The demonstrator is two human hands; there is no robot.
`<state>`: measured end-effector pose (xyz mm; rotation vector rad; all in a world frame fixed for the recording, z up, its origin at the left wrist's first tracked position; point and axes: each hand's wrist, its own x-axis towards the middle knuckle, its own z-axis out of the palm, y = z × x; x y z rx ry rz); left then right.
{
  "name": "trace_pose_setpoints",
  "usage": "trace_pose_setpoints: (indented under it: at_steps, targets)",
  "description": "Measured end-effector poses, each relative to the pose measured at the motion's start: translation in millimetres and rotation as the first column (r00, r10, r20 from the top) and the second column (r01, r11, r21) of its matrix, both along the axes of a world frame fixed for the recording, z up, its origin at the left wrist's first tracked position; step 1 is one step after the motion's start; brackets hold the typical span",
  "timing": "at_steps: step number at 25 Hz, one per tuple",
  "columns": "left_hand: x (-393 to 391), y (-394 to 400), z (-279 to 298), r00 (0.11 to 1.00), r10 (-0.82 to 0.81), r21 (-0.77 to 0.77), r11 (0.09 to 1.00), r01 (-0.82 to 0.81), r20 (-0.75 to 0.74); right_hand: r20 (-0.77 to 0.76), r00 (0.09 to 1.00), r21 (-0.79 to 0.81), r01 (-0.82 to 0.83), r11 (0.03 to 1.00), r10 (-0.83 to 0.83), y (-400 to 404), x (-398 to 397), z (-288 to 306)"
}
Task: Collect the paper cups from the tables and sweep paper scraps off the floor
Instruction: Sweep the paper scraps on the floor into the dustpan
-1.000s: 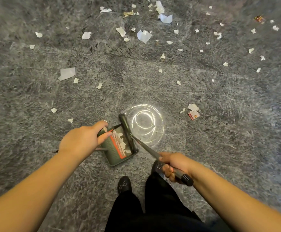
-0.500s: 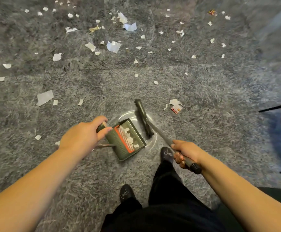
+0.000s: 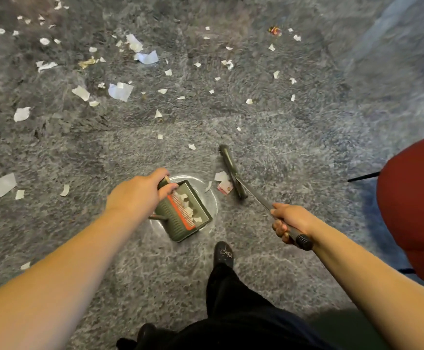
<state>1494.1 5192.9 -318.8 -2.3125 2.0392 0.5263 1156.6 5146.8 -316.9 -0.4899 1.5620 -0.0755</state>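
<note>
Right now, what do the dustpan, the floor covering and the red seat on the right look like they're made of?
Dustpan: likely molded plastic, matte dark green with ribbed walls and an orange strip. Floor: looks like short-pile carpet, mottled grey and fuzzy, with no sheen. Red seat: smooth, even surface, perhaps plastic or tight upholstery; I cannot tell which.

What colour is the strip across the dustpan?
Orange-red strip across the dark green plastic dustpan; head view.

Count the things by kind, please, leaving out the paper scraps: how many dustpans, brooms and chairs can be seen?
Dark green plastic dustpan: 1
Dark long-handled broom: 1
Red chair: 1
Total: 3
</note>
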Motion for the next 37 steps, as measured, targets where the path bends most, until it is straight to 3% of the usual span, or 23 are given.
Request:
trace_pose_setpoints:
  at_steps: [9,14,18,25,32,37]
  targets:
    - [-16.0,-109.6,-4.5,0.998,-0.043,0.030,0.999,0.042,0.048,-0.082,0.994,0.037,-0.063,0.997,0.066,-120.7,-40.2,-43.9]
    - [-7.3,-122.0,-5.1,0.996,-0.034,0.063,0.998,0.030,0.076,-0.105,0.958,0.126,-0.255,0.959,0.268,-138.4,-10.1,-68.9]
    - [2.6,-117.6,-4.7,0.996,-0.039,0.049,0.998,0.036,0.079,-0.024,0.936,0.189,-0.341,0.921,0.352,-122.7,18.7,-73.0]
    - [6.9,-115.6,-8.8,0.998,-0.035,0.041,0.999,0.034,0.045,0.179,0.946,0.373,-0.319,0.871,0.269,-84.6,58.3,-41.5]
    - [10.7,-87.4,-6.4,0.998,-0.059,0.020,0.998,0.059,-0.007,0.169,0.954,0.284,-0.287,0.915,0.247,-63.6,67.2,-5.5]
    - [15.4,-74.9,2.9,1.000,0.009,0.011,1.000,-0.009,-0.023,0.111,0.971,0.171,-0.228,0.958,0.211,-44.4,57.1,-2.5]
